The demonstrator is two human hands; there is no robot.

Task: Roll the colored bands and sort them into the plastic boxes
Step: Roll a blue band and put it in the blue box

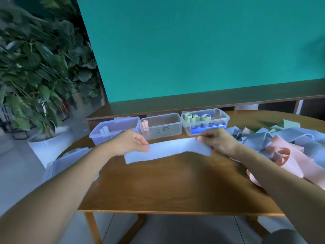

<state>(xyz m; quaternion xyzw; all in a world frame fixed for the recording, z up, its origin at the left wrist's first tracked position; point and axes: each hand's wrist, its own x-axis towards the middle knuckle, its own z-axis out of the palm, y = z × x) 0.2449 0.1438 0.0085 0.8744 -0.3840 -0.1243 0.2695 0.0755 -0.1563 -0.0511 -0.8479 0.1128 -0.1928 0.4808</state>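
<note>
Step in hand: you hold one pale blue band (167, 150) stretched flat above the wooden table (158, 187), ready for rolling.
Left hand (130, 143): thumb and fingers are pinched on the band's left part; a short tail of band extends past the pinch toward 8 o'clock.
Right hand (218, 141): fingers are curled and clamped on the band's right end.
Band position: it spans between your hands at table centre, just in front of the boxes at 12 o'clock. It sags slightly in the middle.
Blue box (114, 131): at 11 o'clock, holding one pale roll. Judged from colour, this is the target for the band in hand.
Middle box (161, 125): at 12 o'clock, holding one pink roll at its left end.
Green box (204, 121): at 1 o'clock, holding several green rolls.
Unsorted pile (281, 143): at 3 o'clock, blue, pink and green bands tangled together, touching your right forearm.
Loose lid (70, 161): at 9 o'clock, overhanging the table edge.
Technique: keep even tension so both long edges stay parallel. Start the roll at one end with a tight first turn, since a loose core probably telescopes.
Technique: lay the band on the table if the sag makes the edges wander.
Caution: keep your right forearm off the pile, or you may drag bands toward the edge.
</note>
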